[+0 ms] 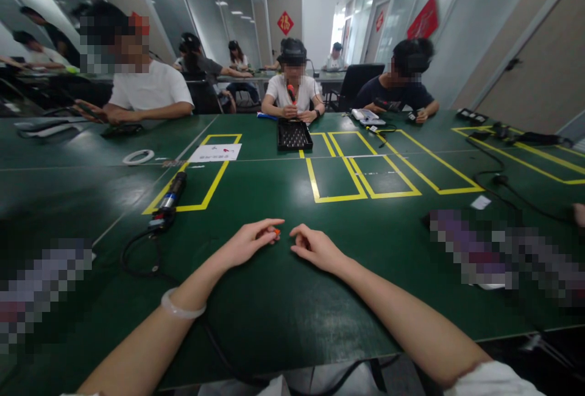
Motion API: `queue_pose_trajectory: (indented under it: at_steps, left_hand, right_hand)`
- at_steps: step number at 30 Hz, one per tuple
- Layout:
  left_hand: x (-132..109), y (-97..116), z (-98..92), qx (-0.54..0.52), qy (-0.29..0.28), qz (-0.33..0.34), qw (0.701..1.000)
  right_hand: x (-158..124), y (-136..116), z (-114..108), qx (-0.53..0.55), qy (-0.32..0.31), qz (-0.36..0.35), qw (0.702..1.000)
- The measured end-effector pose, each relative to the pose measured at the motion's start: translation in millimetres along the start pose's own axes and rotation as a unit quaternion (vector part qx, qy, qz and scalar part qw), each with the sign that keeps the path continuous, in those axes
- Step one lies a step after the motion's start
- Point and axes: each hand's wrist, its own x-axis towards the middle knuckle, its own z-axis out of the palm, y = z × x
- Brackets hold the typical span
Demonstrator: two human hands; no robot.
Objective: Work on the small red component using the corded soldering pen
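Note:
A small orange piece (276, 233) shows at the fingertips of my left hand (249, 242), pinched by the thumb while the index finger points out over it. Its exact kind is too small to make out. Just to the right is my right hand (317, 247), its fingers bent and the thumb apart from them, with nothing seen between. A short gap separates the two hands, both low over the green table (274, 311). On my left wrist sits a pale bangle (183, 306).
Left of my hands lies a black cylindrical tool (171, 195) with a cable. Yellow tape outlines (340, 199) mark the table. A co-worker (292, 88) opposite holds a red-tipped tool behind a black tray (294, 136). Blurred items (470, 250) lie at right, and a white sheet (216, 152) farther off.

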Motion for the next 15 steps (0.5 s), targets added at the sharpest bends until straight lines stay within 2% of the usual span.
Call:
queue_pose_trajectory:
  at_steps: [3,6,10,15]
  left_hand:
    - [-2.3,12.6,19.1,-0.05,-0.074,-0.006,0.996]
    - [-4.0,11.2,25.4,-0.067,-0.102,0.0,0.993]
    - [-4.0,10.6,24.9,-0.064,-0.097,-0.001,0.993]
    - [-6.3,25.9,23.3,-0.021,-0.048,0.028,0.998]
  right_hand:
    - [-0.1,-1.0,3.2,0.031,-0.015,-0.018,0.999]
    - [-0.3,-4.1,5.1,0.025,-0.034,-0.051,0.998]
    - [-0.5,-7.0,5.2,0.031,-0.037,-0.039,0.998]
    - [0.3,-5.9,2.3,0.108,-0.005,0.013,0.994]
